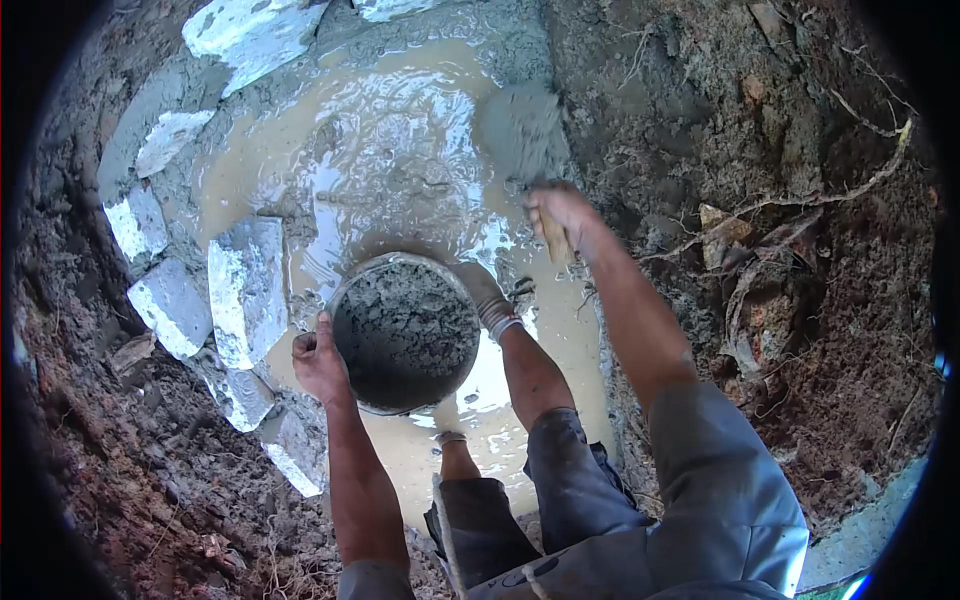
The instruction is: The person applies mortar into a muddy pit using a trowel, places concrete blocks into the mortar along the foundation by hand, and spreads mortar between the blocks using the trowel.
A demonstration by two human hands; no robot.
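My left hand (322, 365) is closed on the rim of a round bucket (372, 385), its thumb pointing up along the outer side. Wet grey mortar (405, 310) fills part of the bucket. My right hand (568, 212) is wrapped round the wooden handle of a trowel (556, 243), up and to the right of the bucket. Beyond that hand, the blade end is smeared by motion and merges with grey mortar (522, 130) at the edge of the puddle. I cannot make out the blade's outline.
Muddy water (400, 120) covers the pit floor around my legs. White-grey stone blocks (245, 290) line the left side, with another large stone (255, 35) at the top. A dirt wall (680, 130) with a protruding root (840, 195) rises on the right.
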